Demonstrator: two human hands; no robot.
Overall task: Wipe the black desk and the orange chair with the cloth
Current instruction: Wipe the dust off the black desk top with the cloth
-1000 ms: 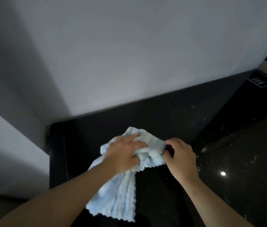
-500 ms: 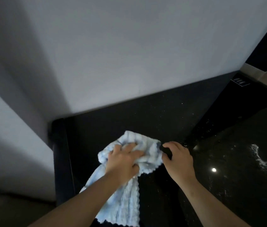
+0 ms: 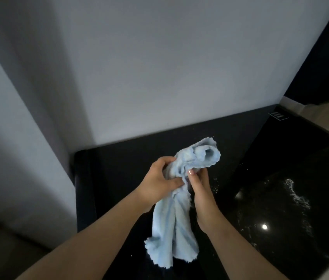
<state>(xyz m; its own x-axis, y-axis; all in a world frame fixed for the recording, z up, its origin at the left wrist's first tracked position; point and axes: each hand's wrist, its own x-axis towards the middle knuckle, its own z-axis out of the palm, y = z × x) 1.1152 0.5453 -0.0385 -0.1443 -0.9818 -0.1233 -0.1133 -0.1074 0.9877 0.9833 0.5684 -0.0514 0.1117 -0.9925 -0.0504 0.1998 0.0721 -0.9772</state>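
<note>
A light blue fluffy cloth (image 3: 171, 225) hangs bunched above the black desk (image 3: 119, 170), its top end rolled over near the wall and its lower end dangling toward me. My left hand (image 3: 159, 182) grips the cloth's upper part from the left. From the right, my right hand (image 3: 200, 190) holds the same bunch, fingers curled against it. The glossy desk top carries small wet specks and a light reflection on its right side. No orange chair is in view.
A white wall (image 3: 159, 77) rises right behind the desk, and a white panel (image 3: 18, 158) stands at its left end. A small vent-like grille (image 3: 278, 115) is set in the desk's far right corner. Floor shows at the lower left.
The cloth was pressed flat on the desk under my left hand; now both hands have lifted it off the surface and hold it bunched. My right hand moved from the desk onto the cloth.
</note>
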